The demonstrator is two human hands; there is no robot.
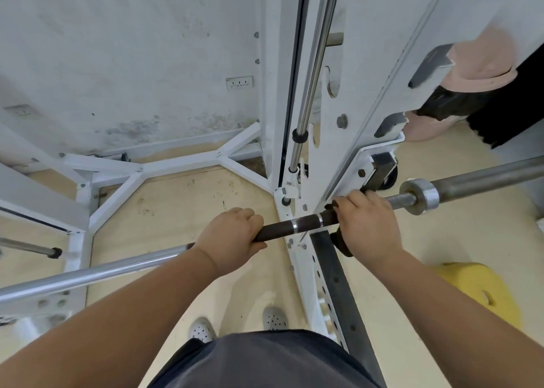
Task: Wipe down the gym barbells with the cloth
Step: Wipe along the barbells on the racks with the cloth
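Dark brown knurl on barbell [282, 228] mid-section, cut by thin silver ring bands; bright chrome shaft to the left, dull grey sleeve to the right past a silver collar [421, 196]. White rack frame [164, 167], one black drilled strip [338, 284]. Pale beige floor [182, 205], dark scuffs. White wall [117, 64], grey-green blotches low down. Yellow plastic piece [482, 293]. Pink fabric [482, 61]. Light grey shoes [273, 318], dotted holes. Dark grey shorts [265, 364].

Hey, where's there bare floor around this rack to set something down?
One patch of floor lies beyond the barbell, bordered by the white base struts and the rack upright. Another lies between the dark post and the yellow object. Crowded around the right hand and cloth at the upright.
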